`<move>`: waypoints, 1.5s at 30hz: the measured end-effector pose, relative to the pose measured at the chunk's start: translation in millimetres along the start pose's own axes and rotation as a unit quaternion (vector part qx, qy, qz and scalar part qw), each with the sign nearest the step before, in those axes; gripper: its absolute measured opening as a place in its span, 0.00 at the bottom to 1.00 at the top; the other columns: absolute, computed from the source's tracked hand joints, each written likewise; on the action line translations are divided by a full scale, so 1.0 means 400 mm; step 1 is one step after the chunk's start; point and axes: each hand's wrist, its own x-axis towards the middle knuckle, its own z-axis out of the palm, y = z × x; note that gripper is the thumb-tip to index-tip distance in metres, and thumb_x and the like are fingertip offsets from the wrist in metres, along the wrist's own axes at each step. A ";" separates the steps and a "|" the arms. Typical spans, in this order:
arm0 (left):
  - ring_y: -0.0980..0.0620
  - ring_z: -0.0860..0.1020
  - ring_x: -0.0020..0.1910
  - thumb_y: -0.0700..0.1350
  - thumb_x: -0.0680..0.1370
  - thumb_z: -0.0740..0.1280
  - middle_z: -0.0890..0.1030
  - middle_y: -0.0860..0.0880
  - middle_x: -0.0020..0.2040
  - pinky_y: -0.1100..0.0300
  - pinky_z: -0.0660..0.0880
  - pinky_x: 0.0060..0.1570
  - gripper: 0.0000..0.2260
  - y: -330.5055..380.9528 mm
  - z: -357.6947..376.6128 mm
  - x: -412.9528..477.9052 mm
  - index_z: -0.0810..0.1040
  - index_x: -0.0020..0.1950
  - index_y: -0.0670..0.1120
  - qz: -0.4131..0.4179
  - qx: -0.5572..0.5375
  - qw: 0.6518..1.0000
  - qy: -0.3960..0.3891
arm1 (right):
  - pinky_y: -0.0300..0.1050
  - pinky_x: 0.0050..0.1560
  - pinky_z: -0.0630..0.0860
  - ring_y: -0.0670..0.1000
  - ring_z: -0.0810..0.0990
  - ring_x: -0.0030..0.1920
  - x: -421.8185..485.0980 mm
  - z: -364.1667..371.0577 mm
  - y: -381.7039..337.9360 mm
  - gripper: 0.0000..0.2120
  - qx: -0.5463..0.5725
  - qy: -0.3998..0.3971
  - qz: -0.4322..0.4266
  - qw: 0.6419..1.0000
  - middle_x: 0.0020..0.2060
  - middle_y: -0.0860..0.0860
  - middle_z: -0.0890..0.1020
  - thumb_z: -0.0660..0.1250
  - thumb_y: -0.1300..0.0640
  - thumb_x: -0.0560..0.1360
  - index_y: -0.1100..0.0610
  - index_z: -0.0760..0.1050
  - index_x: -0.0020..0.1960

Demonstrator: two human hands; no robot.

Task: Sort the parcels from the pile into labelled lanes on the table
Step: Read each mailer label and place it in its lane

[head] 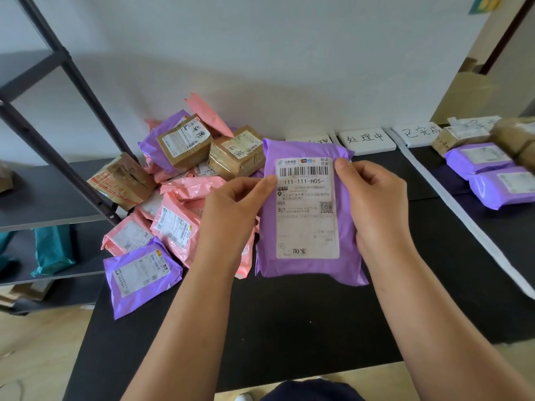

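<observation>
Holds the purple parcel [307, 270] over the black bench [289, 328], just right of the pile [185, 175]. Pinches its left edge with the left grip [231, 204] and its right edge with the right grip [373, 198], 2 thumbs pressed on its label [307, 227].

Glossy purple plastic mailer [307, 270] — matt paper label [307, 227], shiny-taped brown cardboard box [237, 157], matt black table [260, 328]
</observation>
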 end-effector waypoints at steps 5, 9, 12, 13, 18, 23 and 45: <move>0.64 0.82 0.35 0.48 0.76 0.72 0.84 0.59 0.38 0.73 0.72 0.30 0.04 -0.018 0.014 -0.015 0.83 0.44 0.48 0.003 0.021 0.999 -0.028 | 0.47 0.38 0.72 0.55 0.75 0.37 0.013 -0.008 0.004 0.17 0.015 0.020 0.030 0.999 0.41 0.64 0.80 0.68 0.50 0.79 0.66 0.77 0.44; 0.60 0.83 0.36 0.47 0.76 0.72 0.85 0.55 0.39 0.70 0.75 0.32 0.05 -0.024 0.009 -0.012 0.84 0.46 0.46 -0.008 -0.001 1.000 0.001 | 0.54 0.45 0.80 0.58 0.82 0.43 0.010 -0.009 0.003 0.13 -0.014 -0.020 0.029 0.999 0.38 0.55 0.83 0.67 0.51 0.79 0.61 0.79 0.43; 0.59 0.84 0.37 0.46 0.76 0.73 0.86 0.54 0.40 0.70 0.76 0.32 0.05 -0.025 0.004 -0.009 0.84 0.47 0.45 -0.010 -0.031 0.999 0.042 | 0.58 0.51 0.81 0.53 0.84 0.44 -0.003 -0.011 0.003 0.10 -0.028 -0.078 0.025 0.996 0.38 0.50 0.84 0.68 0.51 0.79 0.58 0.80 0.44; 0.58 0.84 0.38 0.46 0.76 0.73 0.86 0.54 0.40 0.69 0.76 0.33 0.05 -0.026 0.001 -0.007 0.84 0.47 0.45 -0.017 -0.048 0.997 0.055 | 0.57 0.51 0.82 0.51 0.84 0.43 -0.007 -0.011 0.005 0.10 -0.032 -0.099 0.031 0.994 0.38 0.48 0.84 0.68 0.50 0.78 0.56 0.80 0.44; 0.53 0.86 0.43 0.47 0.76 0.73 0.86 0.52 0.43 0.58 0.81 0.41 0.05 -0.034 -0.021 0.010 0.83 0.45 0.46 -0.086 -0.120 0.985 0.085 | 0.54 0.52 0.81 0.50 0.84 0.46 -0.026 -0.007 0.007 0.13 -0.059 -0.158 0.067 0.983 0.39 0.47 0.85 0.69 0.46 0.77 0.56 0.82 0.46; 0.49 0.85 0.42 0.46 0.76 0.74 0.86 0.49 0.42 0.60 0.79 0.36 0.06 -0.048 -0.027 0.031 0.82 0.43 0.44 -0.117 -0.121 0.981 0.096 | 0.60 0.53 0.79 0.53 0.84 0.47 -0.032 -0.016 0.008 0.07 -0.040 -0.178 0.062 0.981 0.40 0.47 0.86 0.70 0.52 0.78 0.55 0.84 0.46; 0.48 0.86 0.42 0.43 0.76 0.72 0.86 0.44 0.48 0.55 0.82 0.41 0.08 -0.083 0.014 0.072 0.80 0.52 0.40 -0.228 -0.214 0.950 -0.014 | 0.51 0.50 0.76 0.60 0.84 0.51 0.020 -0.060 0.049 0.07 0.088 -0.142 0.196 0.966 0.44 0.58 0.86 0.71 0.59 0.76 0.57 0.84 0.41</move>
